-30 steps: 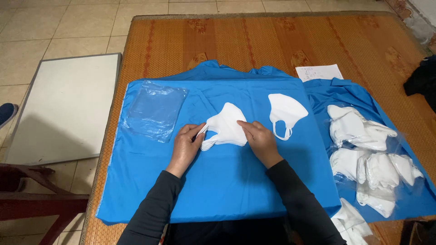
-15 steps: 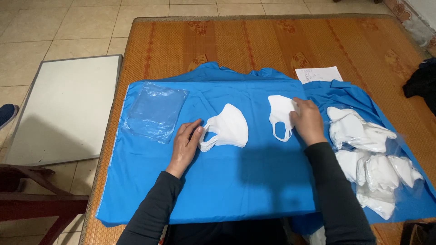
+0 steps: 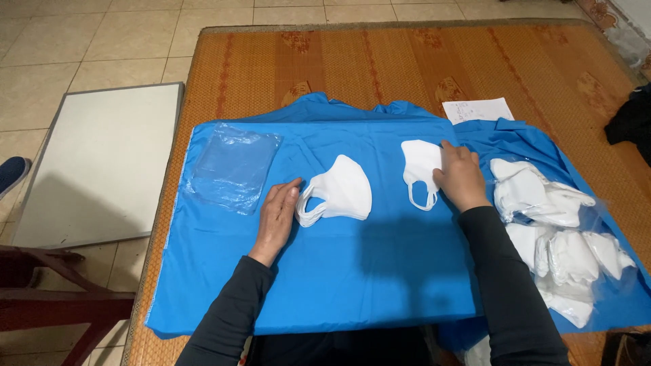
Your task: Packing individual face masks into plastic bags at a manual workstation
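Observation:
A white folded face mask (image 3: 342, 192) lies on the blue cloth (image 3: 339, 278) near the middle. My left hand (image 3: 278, 215) rests flat beside it, fingertips touching its ear loops on the left. A second white mask (image 3: 419, 167) lies further right, loops hanging toward me. My right hand (image 3: 461, 177) lies on that mask's right edge, fingers spread over it. Neither hand has lifted anything.
A stack of clear plastic bags (image 3: 234, 166) lies on the cloth at the left. A heap of white masks (image 3: 556, 224) on clear plastic lies at the right. A white paper slip (image 3: 478, 110) sits behind, on the woven mat (image 3: 380, 61). A white board (image 3: 95, 159) lies on the floor.
My right hand left the middle mask and moved right onto the second mask. The middle mask now lies flat on the cloth. My left hand has stayed beside it.

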